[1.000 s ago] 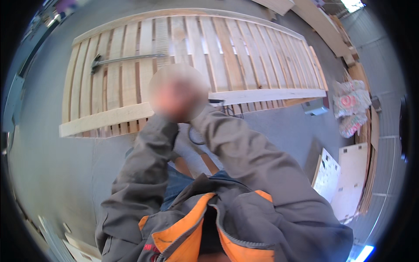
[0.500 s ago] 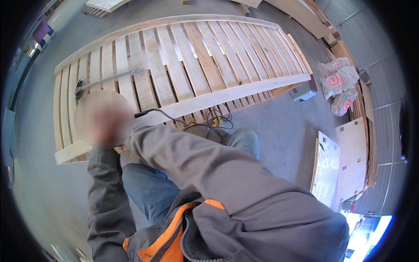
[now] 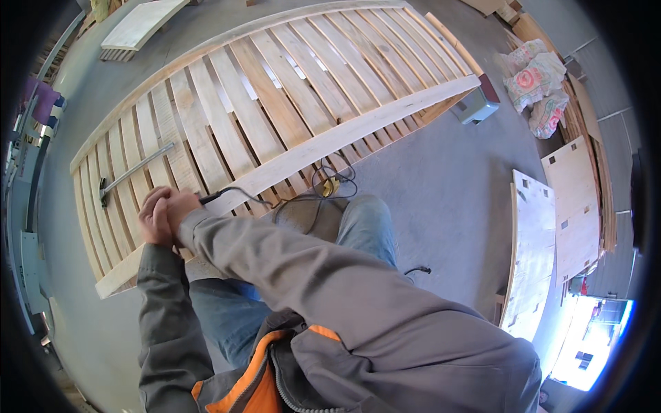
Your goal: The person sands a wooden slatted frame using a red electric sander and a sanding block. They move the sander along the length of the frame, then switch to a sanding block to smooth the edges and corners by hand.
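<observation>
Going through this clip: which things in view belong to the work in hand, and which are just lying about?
In hand:
- left hand and right hand, clasped together over the slatted wooden panel
- black cable running out from the hands
- long front rail

Lying about:
- metal bar on the slats
- filled sacks
- plywood sheets
- grey box
</observation>
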Tool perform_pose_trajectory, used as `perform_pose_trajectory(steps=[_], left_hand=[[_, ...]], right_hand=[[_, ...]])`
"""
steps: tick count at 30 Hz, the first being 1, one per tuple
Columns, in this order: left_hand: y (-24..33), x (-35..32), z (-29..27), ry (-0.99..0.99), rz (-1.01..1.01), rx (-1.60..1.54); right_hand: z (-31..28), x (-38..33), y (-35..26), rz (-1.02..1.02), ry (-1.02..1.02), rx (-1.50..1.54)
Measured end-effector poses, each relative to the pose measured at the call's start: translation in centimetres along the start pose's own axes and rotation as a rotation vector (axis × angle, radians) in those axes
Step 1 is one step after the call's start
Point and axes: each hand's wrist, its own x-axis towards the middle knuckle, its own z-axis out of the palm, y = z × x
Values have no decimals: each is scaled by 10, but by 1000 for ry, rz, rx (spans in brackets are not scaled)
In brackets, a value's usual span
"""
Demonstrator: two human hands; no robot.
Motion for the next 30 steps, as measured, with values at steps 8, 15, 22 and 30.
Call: perform_pose_trajectory(steps=[8, 15, 22, 30], left_hand=[[40, 37, 97, -115, 74, -4], [68, 53, 175, -167, 75, -34], [115, 70, 269, -189, 162, -37], [156, 79, 365, -194, 227, 1]], right_hand=[[-85, -27, 66, 84, -56, -177], [-154, -59, 120, 152, -108, -192], [-203, -89, 191, 256, -97, -280], [-263, -129, 256, 313, -51, -482]])
